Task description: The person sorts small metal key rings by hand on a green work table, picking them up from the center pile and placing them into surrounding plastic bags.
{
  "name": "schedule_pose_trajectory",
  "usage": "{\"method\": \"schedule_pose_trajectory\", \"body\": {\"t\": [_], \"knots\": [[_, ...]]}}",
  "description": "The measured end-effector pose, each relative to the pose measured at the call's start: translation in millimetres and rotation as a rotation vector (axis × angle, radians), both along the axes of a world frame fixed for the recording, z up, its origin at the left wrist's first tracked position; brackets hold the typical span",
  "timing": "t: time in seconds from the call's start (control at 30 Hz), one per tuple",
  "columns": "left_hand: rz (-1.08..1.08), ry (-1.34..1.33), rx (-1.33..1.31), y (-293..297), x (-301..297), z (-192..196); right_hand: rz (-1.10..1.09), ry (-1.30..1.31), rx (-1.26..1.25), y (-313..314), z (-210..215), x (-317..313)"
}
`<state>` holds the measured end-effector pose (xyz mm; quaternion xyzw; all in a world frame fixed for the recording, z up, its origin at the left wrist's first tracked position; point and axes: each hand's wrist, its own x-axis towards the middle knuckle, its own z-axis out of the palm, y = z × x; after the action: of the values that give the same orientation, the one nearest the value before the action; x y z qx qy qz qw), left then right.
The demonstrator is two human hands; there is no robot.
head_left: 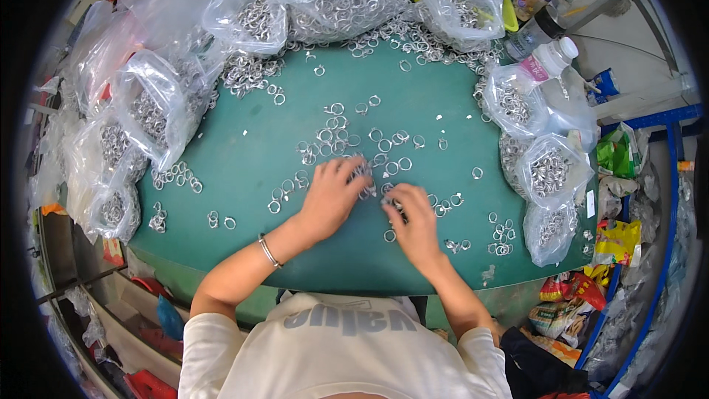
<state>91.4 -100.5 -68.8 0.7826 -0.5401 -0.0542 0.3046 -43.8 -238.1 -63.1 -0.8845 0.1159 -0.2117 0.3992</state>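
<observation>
Silvery metal rings (336,135) lie loosely scattered over the middle of a green tabletop (295,96). My left hand (330,196), with a bangle on its wrist, reaches into the central rings. Its bent fingertips are smeared by motion, so its grip is unclear. Just to the right, my right hand (413,223) has its fingers and thumb curled together at the edge of the same rings; whatever lies between the fingertips is too small to make out. More loose rings (445,205) sit beside the right hand, and a short row of rings (284,191) is left of the left hand.
Clear plastic bags of rings (151,114) line the left, a big bag (343,11) lies at the back, and further bags (550,170) stand on the right. Bottles (546,61) and a yellow-green basket (509,9) are at the back right. Blue shelving (673,199) holds packages beyond the table.
</observation>
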Motion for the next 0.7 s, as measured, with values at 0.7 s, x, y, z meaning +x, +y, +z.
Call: {"method": "schedule_pose_trajectory", "body": {"t": [0.7], "knots": [[0.433, -0.279, 0.105, -11.9, 24.6, 28.8, -0.101, 0.214, -0.051, -49.9, 14.4, 22.0]]}}
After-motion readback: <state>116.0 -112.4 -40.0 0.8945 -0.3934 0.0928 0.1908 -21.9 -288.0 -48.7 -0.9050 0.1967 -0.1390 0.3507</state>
